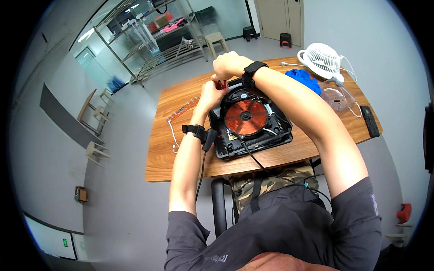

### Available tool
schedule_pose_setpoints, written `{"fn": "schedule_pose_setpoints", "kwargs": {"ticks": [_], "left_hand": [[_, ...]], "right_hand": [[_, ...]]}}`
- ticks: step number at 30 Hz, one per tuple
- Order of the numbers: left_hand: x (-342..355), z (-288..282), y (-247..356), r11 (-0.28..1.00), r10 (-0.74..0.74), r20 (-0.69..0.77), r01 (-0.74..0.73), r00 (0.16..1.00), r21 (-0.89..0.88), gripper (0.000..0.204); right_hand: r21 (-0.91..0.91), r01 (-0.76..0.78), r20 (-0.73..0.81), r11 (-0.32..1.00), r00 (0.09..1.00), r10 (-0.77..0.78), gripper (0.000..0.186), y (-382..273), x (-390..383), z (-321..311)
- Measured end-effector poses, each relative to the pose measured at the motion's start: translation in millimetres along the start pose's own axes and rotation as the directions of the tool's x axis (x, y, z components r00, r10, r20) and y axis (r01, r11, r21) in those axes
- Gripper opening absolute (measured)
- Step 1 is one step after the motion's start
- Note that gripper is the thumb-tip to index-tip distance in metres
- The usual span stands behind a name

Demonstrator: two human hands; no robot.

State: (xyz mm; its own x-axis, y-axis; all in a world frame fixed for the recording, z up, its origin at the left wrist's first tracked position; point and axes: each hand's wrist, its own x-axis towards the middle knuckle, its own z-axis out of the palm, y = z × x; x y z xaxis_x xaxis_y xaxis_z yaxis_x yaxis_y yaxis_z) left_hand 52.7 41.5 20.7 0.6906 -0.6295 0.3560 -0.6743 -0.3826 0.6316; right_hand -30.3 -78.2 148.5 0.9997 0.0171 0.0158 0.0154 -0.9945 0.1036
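Note:
An open black appliance housing (251,142) lies on the table, its round copper coil (246,113) exposed, with wires and circuit parts around it. At its back left corner, my left hand (212,94) is closed on a small red-handled tool (222,84). My right hand (228,64) is curled directly above that tool with fingers closed; what it grips is mostly hidden. A strip of small electronic parts (183,108) with a white cable lies left of the housing.
The wooden table (160,160) also holds a blue cloth (304,81), a white fan (322,58), a clear round cover (334,97) and a long black piece (370,121). Beyond stand a metal rack (135,67), stools (214,40) and a door (278,20).

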Motion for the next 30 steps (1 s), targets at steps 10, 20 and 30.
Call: {"fn": "schedule_pose_setpoints", "kwargs": {"ticks": [10, 20, 30], "left_hand": [[-3, -19, 25, 1.0, 0.014, -0.103, -0.016, 0.995, -0.024, 0.029], [1, -14, 62, 0.811, 0.525, -0.068, -0.474, 0.848, 0.344, 0.022], [-19, 14, 97, 0.811, 0.515, 0.162, -0.539, 0.842, 0.226, 0.032]], "right_hand": [[-0.067, 0.049, -0.08, 0.997, 0.995, -0.055, 0.042, -5, -12, -23], [-0.078, 0.046, 0.13, 0.996, 0.991, -0.036, 0.044, 42, -54, -9], [0.303, 0.129, -0.052, 0.944, 0.992, -0.118, 0.049, 105, -104, 83]]}}
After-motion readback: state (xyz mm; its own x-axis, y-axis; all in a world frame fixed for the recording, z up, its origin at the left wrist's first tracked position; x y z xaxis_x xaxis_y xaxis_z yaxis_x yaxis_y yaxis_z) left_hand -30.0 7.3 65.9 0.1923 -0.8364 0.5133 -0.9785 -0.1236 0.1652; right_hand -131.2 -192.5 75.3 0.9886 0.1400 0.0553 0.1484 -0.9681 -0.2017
